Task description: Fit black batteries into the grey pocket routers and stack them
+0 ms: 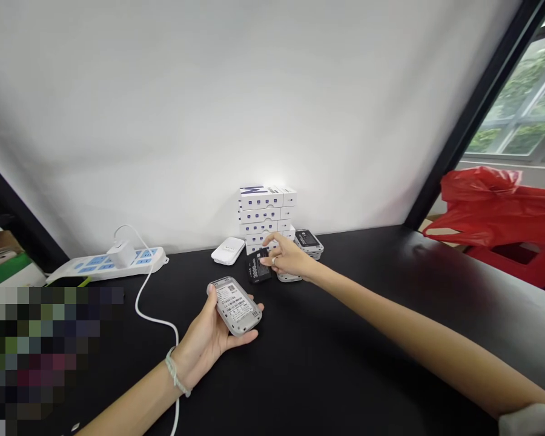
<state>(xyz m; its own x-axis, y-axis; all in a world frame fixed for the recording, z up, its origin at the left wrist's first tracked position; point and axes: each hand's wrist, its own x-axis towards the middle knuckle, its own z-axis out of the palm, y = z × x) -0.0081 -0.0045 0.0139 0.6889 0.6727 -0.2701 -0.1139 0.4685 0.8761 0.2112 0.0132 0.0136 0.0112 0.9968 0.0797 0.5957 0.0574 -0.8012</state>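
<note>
My left hand [211, 330] is closed around a grey handheld device [237, 307], its open back facing up and showing a printed label with a QR code. Farther off, my right hand [288, 257] pinches the right edge of a black battery [257, 267] marked 3000. The battery looks tilted; whether it touches the table cannot be made out. Partly hidden under my right hand lies another pale device [289, 278]. To the right of it sit stacked devices [309, 242], the top one with a black battery inside.
Several white boxes [261, 229] are stacked against the wall. Left of them lies a white device [228, 250]. A power strip [152, 261] holds a white charger [122, 254], whose cable [148, 315] runs forward past my left wrist. Red plastic bags [499, 212] are at the right.
</note>
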